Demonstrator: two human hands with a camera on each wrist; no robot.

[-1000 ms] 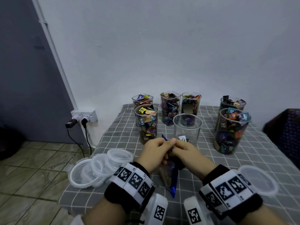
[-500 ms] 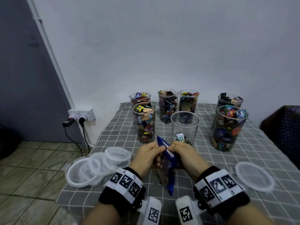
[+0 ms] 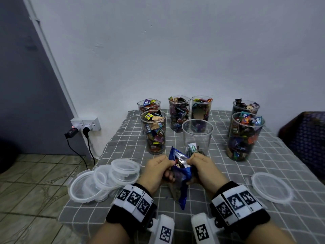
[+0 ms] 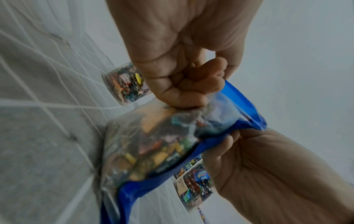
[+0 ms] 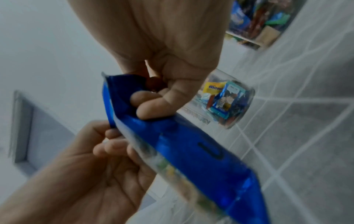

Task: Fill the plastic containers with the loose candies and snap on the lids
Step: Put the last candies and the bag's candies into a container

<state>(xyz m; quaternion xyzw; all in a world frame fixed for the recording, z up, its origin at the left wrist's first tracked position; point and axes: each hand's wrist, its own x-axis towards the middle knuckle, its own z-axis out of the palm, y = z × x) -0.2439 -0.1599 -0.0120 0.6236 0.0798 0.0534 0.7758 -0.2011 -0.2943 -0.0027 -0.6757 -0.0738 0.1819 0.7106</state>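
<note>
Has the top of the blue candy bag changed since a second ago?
Yes. The blue candy bag mouth now gapes between both hands, just short of the near-empty container; earlier it was pinched shut.

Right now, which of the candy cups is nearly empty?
The clear cup in the middle, just beyond the hands and the blue bag. Only a few candies lie at its bottom, while the other six cups around it are packed to the rim.
</note>
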